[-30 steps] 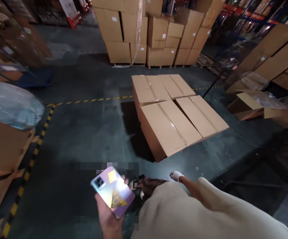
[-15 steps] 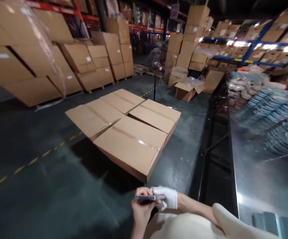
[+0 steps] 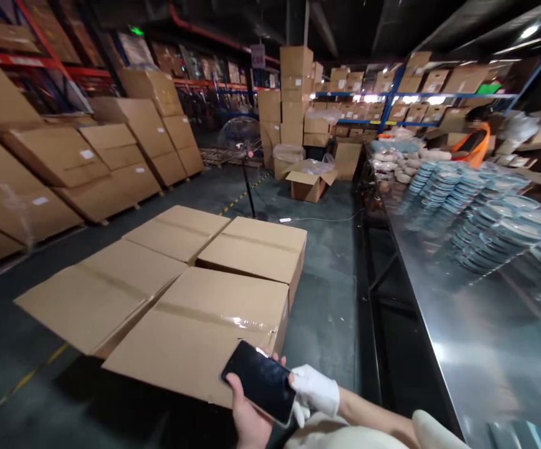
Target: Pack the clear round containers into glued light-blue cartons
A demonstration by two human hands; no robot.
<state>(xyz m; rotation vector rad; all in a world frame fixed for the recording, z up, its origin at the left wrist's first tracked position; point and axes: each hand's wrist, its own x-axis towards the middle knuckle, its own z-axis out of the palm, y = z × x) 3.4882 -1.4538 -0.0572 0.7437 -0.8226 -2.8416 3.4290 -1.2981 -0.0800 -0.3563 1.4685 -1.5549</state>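
Observation:
My left hand [image 3: 247, 418], bare, holds a phone [image 3: 260, 381] with its dark screen facing up, low in the view. My right hand [image 3: 315, 391], in a white glove, rests against the phone's right edge with its fingers curled. Just beyond the phone lie several sealed, taped cardboard boxes [image 3: 196, 324] pushed together on the floor.
A long steel table [image 3: 476, 324] runs along the right with several stacks of blue-rimmed dishes [image 3: 485, 218]. A standing fan [image 3: 241, 140] and an open carton [image 3: 310, 181] stand ahead. Stacked cartons [image 3: 111, 162] line the left. A person in orange [image 3: 473, 140] is at the far right.
My view has swung right from the floor and boxes toward the steel table. The phone has turned from its shiny back to its dark screen, and my gloved right hand has come up to it.

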